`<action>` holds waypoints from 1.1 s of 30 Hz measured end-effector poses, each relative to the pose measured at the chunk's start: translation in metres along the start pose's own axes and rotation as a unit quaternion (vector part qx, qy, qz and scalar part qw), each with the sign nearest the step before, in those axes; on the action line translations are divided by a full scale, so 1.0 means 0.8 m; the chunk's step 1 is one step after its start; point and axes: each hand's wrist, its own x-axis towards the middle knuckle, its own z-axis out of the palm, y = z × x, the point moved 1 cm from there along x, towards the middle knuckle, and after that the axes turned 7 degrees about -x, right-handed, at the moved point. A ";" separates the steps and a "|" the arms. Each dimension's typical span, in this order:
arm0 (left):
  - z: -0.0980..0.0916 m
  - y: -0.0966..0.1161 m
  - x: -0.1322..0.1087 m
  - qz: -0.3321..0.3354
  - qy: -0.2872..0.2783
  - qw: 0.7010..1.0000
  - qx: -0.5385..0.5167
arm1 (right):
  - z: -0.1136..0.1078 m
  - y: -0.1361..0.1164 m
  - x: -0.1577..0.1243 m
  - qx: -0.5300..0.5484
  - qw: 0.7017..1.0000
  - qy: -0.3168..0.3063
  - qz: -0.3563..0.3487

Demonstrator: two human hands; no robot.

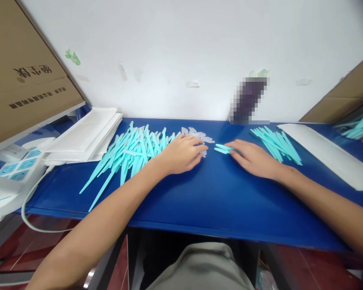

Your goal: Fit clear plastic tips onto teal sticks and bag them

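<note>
My left hand (pixel 183 155) reaches over a small pile of translucent plastic caps (pixel 204 137), its thumb and forefinger closing around one cap (pixel 204 153). Just to the right, my right hand (pixel 254 157) grips a couple of slim turquoise eyebrow razors (pixel 222 148), whose ends point left toward the caps. Its fingers hide the rest of them. Left of my left hand lies a large loose heap of the same turquoise razors (pixel 139 149), partly covered by that hand and forearm. A smaller, neater bunch of razors (pixel 276 145) rests beyond my right hand.
White padded sleeves (pixel 81 133) are stacked at the left, beside a power strip (pixel 21 169) with a white cable. A long white sheet (pixel 329 157) lies at the right. Cardboard boxes (pixel 27 60) flank the blue table (pixel 211 201), and a white wall (pixel 169 48) stands behind it.
</note>
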 end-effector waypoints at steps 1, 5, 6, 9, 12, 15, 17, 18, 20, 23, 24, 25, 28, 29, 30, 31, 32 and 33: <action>0.003 0.005 0.001 -0.004 -0.015 1.000 0.003 | -0.001 -0.002 0.001 0.006 1.000 0.004 -0.002; 0.013 0.007 -0.001 -0.011 -0.067 0.997 -0.031 | -0.006 -0.007 0.003 0.027 0.999 0.035 -0.012; 0.012 0.005 -0.001 -0.003 -0.072 0.996 -0.051 | -0.006 -0.007 0.003 0.027 0.999 0.045 -0.011; 0.006 0.001 -0.001 0.032 -0.074 0.989 -0.124 | -0.007 -0.006 0.002 0.023 0.998 0.065 0.001; -0.002 0.002 0.000 0.048 -0.071 0.980 -0.178 | -0.008 -0.006 0.001 0.023 0.997 0.070 0.023; -0.003 0.006 0.002 0.042 -0.064 0.976 -0.203 | -0.010 -0.009 0.000 0.034 0.997 0.062 0.010; 0.002 0.009 0.004 0.021 -0.052 0.976 -0.209 | -0.011 -0.012 0.000 0.036 0.998 0.057 -0.014; 0.006 0.010 0.005 0.005 -0.041 0.977 -0.209 | -0.011 -0.013 0.000 0.033 0.998 0.057 -0.020; 0.015 0.013 0.008 -0.025 -0.019 0.979 -0.203 | -0.012 -0.014 0.000 0.023 0.997 0.066 -0.019; 0.026 0.017 0.011 -0.036 0.004 0.979 -0.203 | -0.013 -0.014 0.000 0.015 0.997 0.080 -0.005; 0.028 0.018 0.012 -0.034 0.009 0.977 -0.211 | -0.013 -0.014 0.001 0.016 0.997 0.081 -0.003; 0.029 0.019 0.011 -0.031 0.015 0.974 -0.222 | -0.013 -0.014 0.000 0.017 0.997 0.079 -0.003; 0.030 0.018 0.009 -0.023 0.034 0.963 -0.267 | -0.013 -0.014 0.001 0.027 0.997 0.069 -0.010; 0.031 0.017 0.008 -0.025 0.042 0.957 -0.285 | -0.013 -0.015 0.001 0.029 0.997 0.065 -0.010; 0.032 0.016 0.008 -0.033 0.049 0.952 -0.301 | -0.012 -0.015 0.001 0.032 0.998 0.062 -0.009; 0.033 0.014 0.008 -0.045 0.054 0.947 -0.313 | -0.012 -0.015 0.001 0.035 0.997 0.061 -0.007; 0.034 0.013 0.008 -0.062 0.058 0.945 -0.316 | -0.012 -0.016 0.001 0.038 0.997 0.062 -0.004; 0.034 0.012 0.008 -0.079 0.057 0.946 -0.310 | -0.011 -0.015 0.001 0.040 0.997 0.062 -0.002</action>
